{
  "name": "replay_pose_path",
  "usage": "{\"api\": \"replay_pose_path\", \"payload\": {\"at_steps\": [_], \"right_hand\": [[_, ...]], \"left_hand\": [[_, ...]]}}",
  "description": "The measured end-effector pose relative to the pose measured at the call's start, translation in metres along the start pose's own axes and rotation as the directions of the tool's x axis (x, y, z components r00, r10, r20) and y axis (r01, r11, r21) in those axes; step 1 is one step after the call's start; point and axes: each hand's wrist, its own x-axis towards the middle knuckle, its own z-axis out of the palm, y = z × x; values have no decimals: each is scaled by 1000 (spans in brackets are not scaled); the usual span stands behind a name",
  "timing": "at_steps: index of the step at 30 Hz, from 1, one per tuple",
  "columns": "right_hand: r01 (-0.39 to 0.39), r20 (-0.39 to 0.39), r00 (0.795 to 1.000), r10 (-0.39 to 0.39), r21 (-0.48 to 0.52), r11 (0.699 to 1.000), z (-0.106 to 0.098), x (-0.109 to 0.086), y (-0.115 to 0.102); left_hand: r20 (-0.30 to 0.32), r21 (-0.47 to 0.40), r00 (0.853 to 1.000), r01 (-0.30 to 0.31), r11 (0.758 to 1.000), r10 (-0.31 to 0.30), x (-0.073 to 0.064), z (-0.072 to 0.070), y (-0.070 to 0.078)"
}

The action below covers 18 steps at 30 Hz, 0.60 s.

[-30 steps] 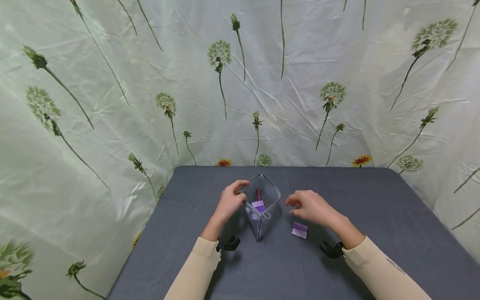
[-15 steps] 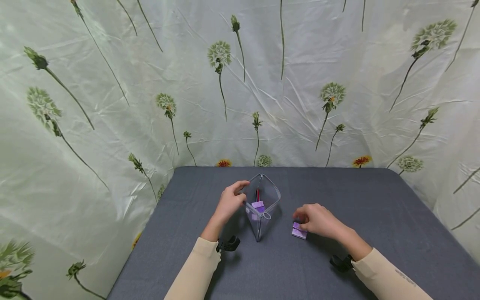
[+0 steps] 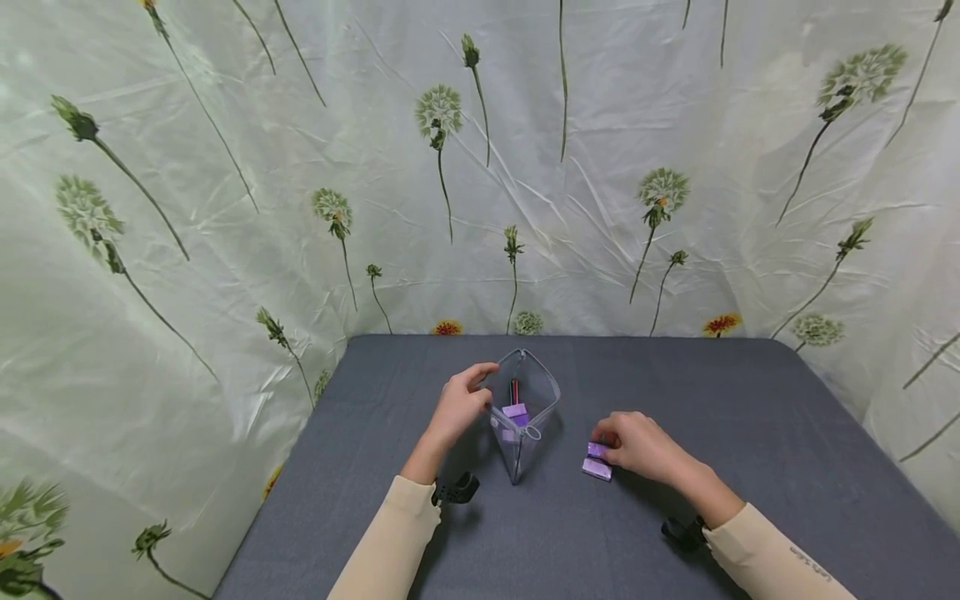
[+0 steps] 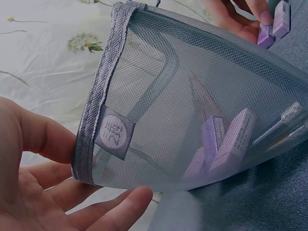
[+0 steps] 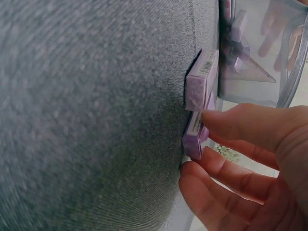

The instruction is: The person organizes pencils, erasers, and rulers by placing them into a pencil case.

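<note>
My left hand (image 3: 457,408) holds the zipped rim of a grey mesh pouch (image 4: 159,91) that stands with its mouth spread wide. Through the mesh show small purple boxes (image 4: 236,137) and a slim white-ended stick (image 4: 286,115); the head view also shows a dark, red-striped slim item (image 3: 514,390) inside. To the right of the pouch, my right hand (image 3: 641,446) pinches a small purple box (image 5: 193,143) between thumb and fingers, close to the tabletop. A second, paler purple box (image 5: 196,89) lies right beside it on the near side.
A dark grey cloth covers the table (image 3: 735,417). Behind it hangs a pale curtain (image 3: 585,167) printed with dandelions. A zip pull ring (image 3: 532,432) sits at the pouch's near corner. Each wrist wears a black camera band (image 3: 456,488).
My right hand has come down and toward me from beside the pouch onto the farther purple box, and a gap now shows between the two boxes. The left hand keeps its hold.
</note>
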Motion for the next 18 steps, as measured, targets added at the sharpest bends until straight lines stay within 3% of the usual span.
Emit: {"api": "replay_pose_path", "payload": {"at_steps": [18], "right_hand": [[-1, 28, 1000, 1, -13, 1000, 3, 4, 1]], "left_hand": [[-8, -1, 1000, 5, 1000, -5, 0, 1, 0]]}}
